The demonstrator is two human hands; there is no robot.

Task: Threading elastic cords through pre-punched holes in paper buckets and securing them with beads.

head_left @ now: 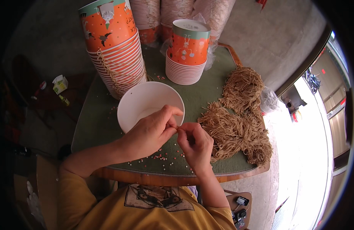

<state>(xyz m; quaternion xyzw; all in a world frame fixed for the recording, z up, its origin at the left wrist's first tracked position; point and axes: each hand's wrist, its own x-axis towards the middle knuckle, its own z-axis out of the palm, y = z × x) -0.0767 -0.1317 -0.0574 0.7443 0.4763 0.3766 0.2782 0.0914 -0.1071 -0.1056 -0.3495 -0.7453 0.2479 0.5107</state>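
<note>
A paper bucket [136,100] with a white inside tilts its open mouth toward me on the green table. At its right rim, my left hand [155,128] and my right hand [195,143] meet fingertip to fingertip. Both are closed in a pinch on what looks like a short bit of tan cord [177,128], mostly hidden by the fingers. My left wrist crosses in front of the bucket's lower edge. Just right of my right hand lie loose bundles of tan cord [232,130].
A tall leaning stack of orange printed buckets [115,53] with cord handles stands at the left. Behind are a shorter upturned stack [188,51] and plastic-wrapped stacks [177,13]. Small paper dots [161,157] litter the green tabletop [96,115]. A stool [244,199] holds small devices.
</note>
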